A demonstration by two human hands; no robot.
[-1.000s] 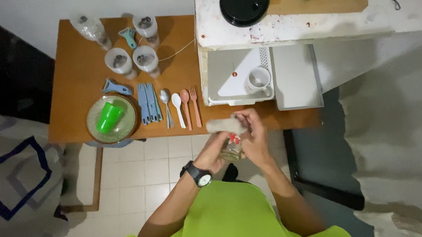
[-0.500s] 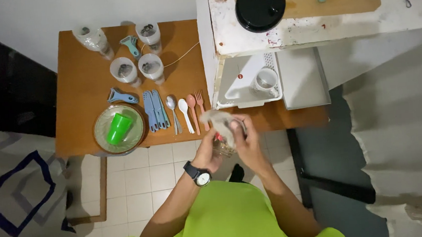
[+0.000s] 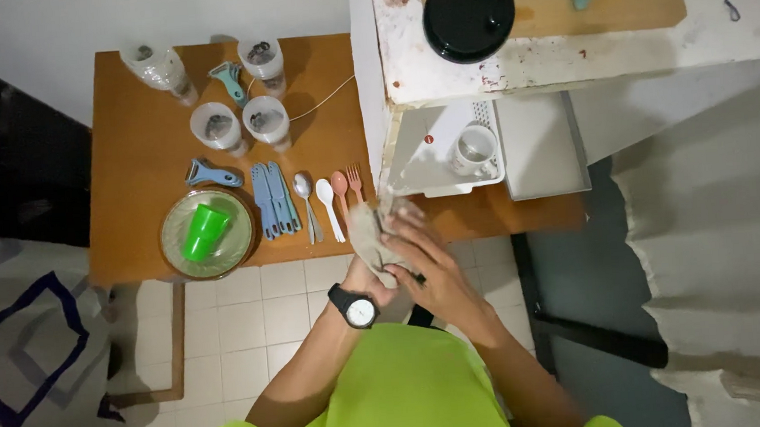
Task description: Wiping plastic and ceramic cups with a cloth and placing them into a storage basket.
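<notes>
My two hands meet over the front edge of the brown wooden table (image 3: 134, 133). My right hand (image 3: 426, 262) lies on top, its fingers pressed over a crumpled beige cloth (image 3: 364, 231). Beneath it, my left hand (image 3: 372, 282), with a black wristwatch (image 3: 357, 310) on the wrist, grips the same cloth from below. Whatever the cloth is wrapped around is hidden. Nearest on the table are a pink fork (image 3: 354, 178), a pink spoon (image 3: 340, 189) and a white spoon (image 3: 329, 207).
Left on the table are a green cup (image 3: 204, 231) on a glass plate (image 3: 178, 254), blue cutlery (image 3: 272, 199), a metal spoon (image 3: 306, 201), a peeler (image 3: 212, 173) and several clear jars (image 3: 218, 127). A white mug (image 3: 474, 149) stands in a white tray (image 3: 422, 182). A black lid (image 3: 470, 11) lies on the counter.
A small glass item with a red spot showed between my hands a second ago; the cloth now covers it. My hands have shifted slightly, with the right hand spread over the top.
</notes>
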